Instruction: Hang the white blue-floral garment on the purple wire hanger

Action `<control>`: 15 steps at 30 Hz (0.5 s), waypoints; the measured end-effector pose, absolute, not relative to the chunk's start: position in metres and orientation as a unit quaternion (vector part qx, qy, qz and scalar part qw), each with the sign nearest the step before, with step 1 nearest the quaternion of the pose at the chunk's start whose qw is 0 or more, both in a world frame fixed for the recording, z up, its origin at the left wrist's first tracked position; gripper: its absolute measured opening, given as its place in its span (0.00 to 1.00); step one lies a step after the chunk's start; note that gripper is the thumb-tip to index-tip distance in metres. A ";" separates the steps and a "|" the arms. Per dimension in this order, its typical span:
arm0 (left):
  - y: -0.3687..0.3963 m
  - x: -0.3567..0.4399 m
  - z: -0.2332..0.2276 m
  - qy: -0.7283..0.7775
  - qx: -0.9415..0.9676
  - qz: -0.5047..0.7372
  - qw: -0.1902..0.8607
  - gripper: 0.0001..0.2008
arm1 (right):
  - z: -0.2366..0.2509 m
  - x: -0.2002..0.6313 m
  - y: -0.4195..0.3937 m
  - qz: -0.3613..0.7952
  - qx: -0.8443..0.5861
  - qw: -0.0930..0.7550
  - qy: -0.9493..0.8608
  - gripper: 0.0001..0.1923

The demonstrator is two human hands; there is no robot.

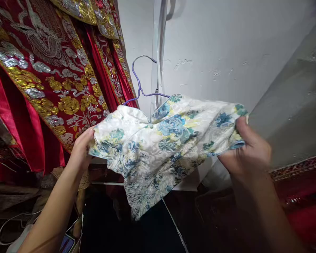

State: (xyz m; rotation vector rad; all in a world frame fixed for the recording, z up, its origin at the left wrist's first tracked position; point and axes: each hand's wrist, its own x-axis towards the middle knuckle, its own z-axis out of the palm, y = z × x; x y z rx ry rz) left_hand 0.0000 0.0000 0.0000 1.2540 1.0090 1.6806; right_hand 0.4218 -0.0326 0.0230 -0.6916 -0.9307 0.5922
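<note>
Head view: mid-frame, a white, blue-floral fabric garment [158,151] was finger-pinched at both sleeves [226,126] by left hand [81,147] and right hand [252,149], apparently to spread it.

Left hand [81,147] and right hand [252,151] pinch well apart, bare forearms [54,202] reaching forward.

Just one view, worn on the head, looking forward and down over the forearms [56,200], near the floral garment [152,147] between left hand [80,149] and right hand [252,153], facing the pale wall [213,45].
</note>
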 end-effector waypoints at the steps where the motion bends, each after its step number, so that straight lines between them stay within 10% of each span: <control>1: -0.003 0.005 0.000 0.417 0.538 0.632 0.370 0.21 | 0.023 0.414 -0.037 0.294 -0.338 0.784 -0.430 0.19; 7: -0.009 0.036 -0.024 0.446 0.732 0.467 0.215 0.15 | 0.030 0.371 -0.081 0.461 -0.238 0.546 -0.658 0.13; 10: -0.010 0.052 -0.047 0.417 0.713 0.488 0.281 0.14 | 0.034 0.361 -0.095 0.485 -0.039 0.354 -0.799 0.25; 15: -0.015 0.086 -0.056 0.359 0.597 0.624 0.354 0.08 | 0.001 0.363 -0.068 0.320 -0.241 0.354 -0.845 0.21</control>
